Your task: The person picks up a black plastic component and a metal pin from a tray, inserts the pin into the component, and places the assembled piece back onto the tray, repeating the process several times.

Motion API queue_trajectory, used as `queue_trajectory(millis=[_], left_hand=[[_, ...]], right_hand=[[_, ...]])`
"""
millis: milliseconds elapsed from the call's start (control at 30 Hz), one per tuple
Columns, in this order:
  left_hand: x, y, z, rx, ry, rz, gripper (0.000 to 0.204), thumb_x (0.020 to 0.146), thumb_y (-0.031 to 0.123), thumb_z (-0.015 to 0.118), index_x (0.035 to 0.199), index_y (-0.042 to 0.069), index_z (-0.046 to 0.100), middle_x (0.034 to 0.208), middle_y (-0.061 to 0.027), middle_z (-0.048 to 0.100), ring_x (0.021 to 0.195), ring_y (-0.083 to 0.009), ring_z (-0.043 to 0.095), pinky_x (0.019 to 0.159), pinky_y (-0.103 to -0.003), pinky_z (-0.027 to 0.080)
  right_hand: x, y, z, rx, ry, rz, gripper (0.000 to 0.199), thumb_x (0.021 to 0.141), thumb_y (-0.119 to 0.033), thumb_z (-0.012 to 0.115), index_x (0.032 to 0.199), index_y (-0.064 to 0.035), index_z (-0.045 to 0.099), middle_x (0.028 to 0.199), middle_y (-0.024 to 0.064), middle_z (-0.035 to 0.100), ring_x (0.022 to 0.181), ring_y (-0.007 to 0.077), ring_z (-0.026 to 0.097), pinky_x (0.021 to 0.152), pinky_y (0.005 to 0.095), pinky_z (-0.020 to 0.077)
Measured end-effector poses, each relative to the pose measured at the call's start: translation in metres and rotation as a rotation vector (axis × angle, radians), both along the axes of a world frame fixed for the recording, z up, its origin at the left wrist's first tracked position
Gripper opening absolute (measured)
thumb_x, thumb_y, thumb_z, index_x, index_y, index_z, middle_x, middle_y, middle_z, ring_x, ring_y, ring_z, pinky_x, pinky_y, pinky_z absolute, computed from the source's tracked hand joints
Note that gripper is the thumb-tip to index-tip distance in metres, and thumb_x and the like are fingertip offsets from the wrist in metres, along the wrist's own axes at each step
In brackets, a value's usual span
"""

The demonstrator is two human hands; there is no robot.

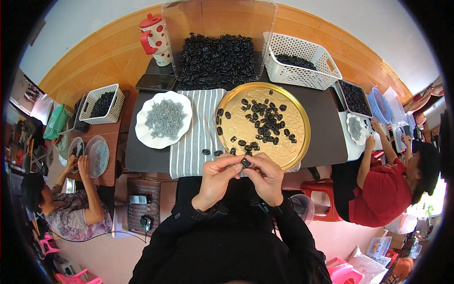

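Note:
My left hand (219, 181) and my right hand (265, 179) meet at the table's front edge, fingertips pinched on one small black plastic part (245, 163) with round holes. Just beyond them lies a round gold tray (295, 104) with many like black parts (269, 120) scattered on it. A few loose black parts (206, 152) rest on a grey-and-white striped cloth (198, 118) left of the tray. A white wavy-rimmed plate (142, 130) on the left holds a heap of small silvery pieces (165, 119), too small to name.
A clear bin (272, 14) full of black parts stands at the back, beside a white perforated basket (302, 78). A red-dotted tumbler (160, 42) and a dark phone (156, 82) are back left. Co-workers (90, 208) (385, 189) sit at both sides. A red stool (321, 194) stands right.

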State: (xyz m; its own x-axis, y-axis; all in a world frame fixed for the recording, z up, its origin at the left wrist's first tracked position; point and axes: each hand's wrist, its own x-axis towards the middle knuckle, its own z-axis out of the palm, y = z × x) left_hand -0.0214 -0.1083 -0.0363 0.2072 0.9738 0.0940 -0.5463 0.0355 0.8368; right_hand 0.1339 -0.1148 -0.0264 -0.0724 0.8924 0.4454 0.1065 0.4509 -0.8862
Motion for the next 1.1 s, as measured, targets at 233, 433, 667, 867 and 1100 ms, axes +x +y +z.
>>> queue_trajectory(millis=[233,433,667,867,1100], left_hand=[[0.001,-0.006,-0.002,0.039,0.071,0.045,0.025,0.087,-0.007,0.061,0.111,-0.002,0.067,0.098,-0.0085,0.061,0.074,-0.0113,0.058,0.065,-0.022,0.049],[0.003,-0.010,-0.003,0.047,0.058,0.074,0.023,0.086,-0.008,0.062,0.109,-0.003,0.067,0.100,-0.0092,0.062,0.075,-0.0110,0.059,0.065,-0.022,0.051],[0.007,-0.014,0.000,0.115,0.096,0.123,0.023,0.086,-0.011,0.061,0.106,-0.004,0.066,0.102,-0.0095,0.061,0.074,-0.0108,0.059,0.064,-0.021,0.051],[0.009,-0.014,-0.004,0.139,0.061,0.129,0.021,0.086,-0.010,0.060,0.106,-0.004,0.066,0.099,-0.0090,0.061,0.073,-0.0105,0.058,0.063,-0.021,0.050],[0.009,-0.015,0.005,0.110,0.060,0.136,0.021,0.088,-0.007,0.061,0.108,-0.004,0.066,0.099,-0.0084,0.060,0.076,-0.0101,0.058,0.065,-0.021,0.050]], right_hand=[[-0.003,-0.005,-0.003,0.064,-0.051,-0.037,0.037,0.077,0.012,0.067,0.112,0.0008,0.063,0.090,0.0122,0.062,0.075,0.0186,0.062,0.066,0.0254,0.0493],[-0.009,-0.012,0.002,0.128,-0.098,-0.113,0.035,0.077,0.012,0.065,0.110,0.0031,0.062,0.089,0.0137,0.062,0.074,0.0210,0.062,0.065,0.0265,0.0489],[-0.016,-0.016,0.007,0.193,-0.134,-0.196,0.035,0.075,0.013,0.065,0.109,0.0032,0.062,0.087,0.0142,0.060,0.070,0.0239,0.060,0.063,0.0278,0.0482],[-0.014,-0.012,0.007,0.257,-0.166,-0.187,0.034,0.075,0.013,0.065,0.108,0.0039,0.061,0.085,0.0145,0.060,0.068,0.0239,0.060,0.062,0.0280,0.0477],[-0.017,-0.016,0.011,0.121,-0.118,-0.175,0.031,0.078,0.011,0.064,0.108,0.0030,0.062,0.086,0.0119,0.061,0.070,0.0192,0.058,0.063,0.0261,0.0463]])
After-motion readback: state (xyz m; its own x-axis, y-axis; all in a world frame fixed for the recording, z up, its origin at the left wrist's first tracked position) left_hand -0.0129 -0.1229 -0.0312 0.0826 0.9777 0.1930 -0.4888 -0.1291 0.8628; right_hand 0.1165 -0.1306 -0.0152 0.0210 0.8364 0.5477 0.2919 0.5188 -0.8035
